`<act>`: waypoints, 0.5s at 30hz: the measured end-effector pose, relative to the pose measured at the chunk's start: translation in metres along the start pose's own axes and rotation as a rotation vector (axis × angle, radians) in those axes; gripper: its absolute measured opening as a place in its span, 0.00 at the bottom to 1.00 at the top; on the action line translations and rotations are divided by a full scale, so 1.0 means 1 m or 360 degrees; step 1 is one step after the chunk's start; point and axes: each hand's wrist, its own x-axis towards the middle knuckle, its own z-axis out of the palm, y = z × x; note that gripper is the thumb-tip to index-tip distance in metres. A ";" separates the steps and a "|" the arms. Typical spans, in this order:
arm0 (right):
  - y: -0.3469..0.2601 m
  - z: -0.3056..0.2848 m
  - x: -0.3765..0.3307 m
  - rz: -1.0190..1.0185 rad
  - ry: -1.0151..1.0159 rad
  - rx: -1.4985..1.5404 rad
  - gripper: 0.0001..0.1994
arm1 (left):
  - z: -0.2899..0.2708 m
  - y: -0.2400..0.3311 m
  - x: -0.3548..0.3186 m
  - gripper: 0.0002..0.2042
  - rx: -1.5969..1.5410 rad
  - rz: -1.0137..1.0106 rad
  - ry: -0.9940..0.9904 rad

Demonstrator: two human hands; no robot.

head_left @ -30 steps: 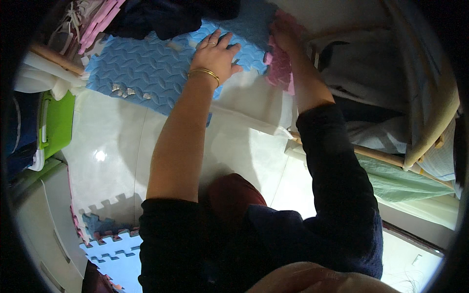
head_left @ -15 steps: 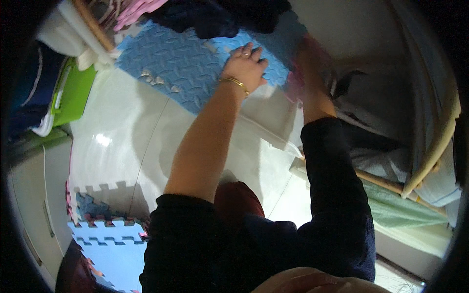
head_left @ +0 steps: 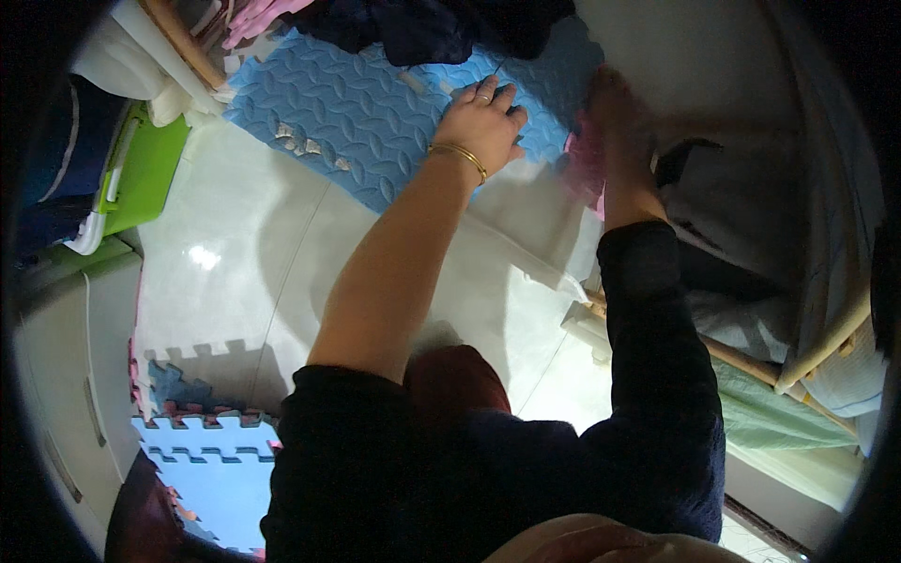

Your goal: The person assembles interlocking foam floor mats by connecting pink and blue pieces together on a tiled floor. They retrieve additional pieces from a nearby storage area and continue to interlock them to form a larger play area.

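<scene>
My left hand (head_left: 481,117) rests palm down on a blue foam floor mat (head_left: 347,108) with a raised pattern. Its fingers are spread, with a ring on one and a gold bangle at the wrist. White worn patches mark the mat's near edge. My right hand (head_left: 619,108) is in shadow by the mat's right end, beside a pink piece (head_left: 587,164) with an uneven edge. Blur and darkness hide its fingers, so I cannot make out what it grips, if anything. Dark cloth (head_left: 422,28) lies over the far part of the mat.
Blue interlocking foam mats (head_left: 211,479) are stacked at lower left, beside a white drawer cabinet (head_left: 70,375). A green bin (head_left: 150,169) stands at left. On the right is a wooden-framed rack (head_left: 826,338) with cloth. Pale tiles (head_left: 235,244) cover the floor.
The view has shifted slightly. My right hand has moved a little up and to the right along the mat's end. My left hand stays pressed on the mat.
</scene>
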 end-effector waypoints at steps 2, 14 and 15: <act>0.021 0.010 -0.013 -0.0210 0.0227 -0.0052 0.24 | -0.002 0.008 0.005 0.25 -0.0023 0.0014 -0.0002; -0.072 -0.027 -0.104 0.0755 -0.0031 0.0714 0.24 | 0.007 0.021 0.012 0.26 0.0197 -0.0111 -0.0093; -0.067 -0.029 -0.106 0.0722 0.0058 0.0995 0.23 | 0.007 0.024 0.012 0.26 0.0263 -0.0154 -0.0106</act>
